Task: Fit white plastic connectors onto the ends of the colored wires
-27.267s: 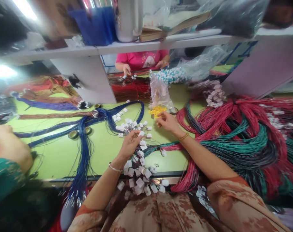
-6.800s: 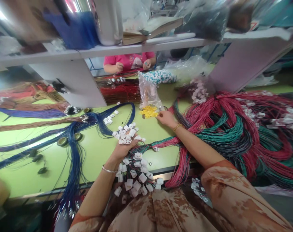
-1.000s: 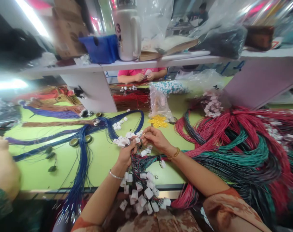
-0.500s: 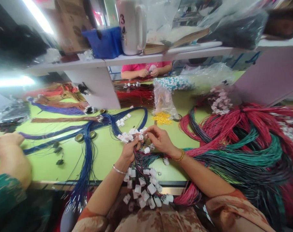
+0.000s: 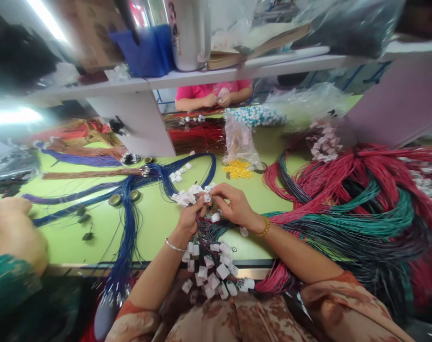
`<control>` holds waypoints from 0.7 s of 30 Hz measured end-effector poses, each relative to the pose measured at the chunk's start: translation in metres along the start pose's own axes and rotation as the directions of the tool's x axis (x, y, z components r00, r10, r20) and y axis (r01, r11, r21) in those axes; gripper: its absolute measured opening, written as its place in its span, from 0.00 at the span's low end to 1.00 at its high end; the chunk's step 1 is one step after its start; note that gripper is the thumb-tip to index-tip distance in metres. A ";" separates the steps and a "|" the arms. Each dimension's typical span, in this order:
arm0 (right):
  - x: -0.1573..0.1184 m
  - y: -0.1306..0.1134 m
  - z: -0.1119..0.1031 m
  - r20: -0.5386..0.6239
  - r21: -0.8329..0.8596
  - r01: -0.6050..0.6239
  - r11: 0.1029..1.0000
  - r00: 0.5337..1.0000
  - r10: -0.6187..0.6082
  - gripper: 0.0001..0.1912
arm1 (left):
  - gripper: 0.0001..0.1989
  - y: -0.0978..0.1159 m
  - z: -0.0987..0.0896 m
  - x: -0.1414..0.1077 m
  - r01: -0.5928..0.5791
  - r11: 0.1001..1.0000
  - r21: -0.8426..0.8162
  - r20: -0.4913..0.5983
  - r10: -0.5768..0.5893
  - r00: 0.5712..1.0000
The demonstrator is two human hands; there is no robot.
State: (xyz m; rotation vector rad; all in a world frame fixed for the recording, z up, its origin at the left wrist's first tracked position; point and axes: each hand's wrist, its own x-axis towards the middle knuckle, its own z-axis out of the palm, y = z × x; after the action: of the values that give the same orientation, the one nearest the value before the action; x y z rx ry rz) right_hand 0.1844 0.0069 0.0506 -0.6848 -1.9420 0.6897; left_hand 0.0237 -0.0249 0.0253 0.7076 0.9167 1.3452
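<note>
My left hand (image 5: 190,216) is closed round a bundle of thin dark wires with white connectors (image 5: 186,197) sticking out above its fingers. My right hand (image 5: 233,202) is beside it, thumb and forefinger pinched at one white connector (image 5: 207,197) at the left fingertips. Below my hands the wires run down over the table's front edge, ending in several white connectors (image 5: 222,271). Small yellow pieces (image 5: 238,168) lie in a pile beyond my right hand, in front of a clear plastic bag (image 5: 237,140).
Blue wire bundles (image 5: 125,228) lie left on the green table (image 5: 73,247); red, green and black wires (image 5: 361,209) are heaped right. A shelf (image 5: 237,73) crosses ahead. Another person's arm (image 5: 20,232) rests far left; a person in pink (image 5: 216,92) sits opposite.
The view has tilted slightly, so most things sit a little higher in the picture. My right fingers have moved slightly closer to the connector at my left fingertips.
</note>
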 end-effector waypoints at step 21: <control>-0.007 0.002 0.014 0.032 -0.215 0.164 0.963 0.987 -0.160 0.14 | 0.21 -0.007 -0.004 0.002 -0.011 1.000 -0.017 -0.075 0.010 0.997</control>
State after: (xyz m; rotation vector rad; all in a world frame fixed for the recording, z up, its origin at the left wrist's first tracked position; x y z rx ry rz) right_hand 0.1753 0.0014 0.0396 -0.6448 -2.0799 0.3853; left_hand 0.0233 -0.0239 0.0171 0.6532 0.9616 1.3953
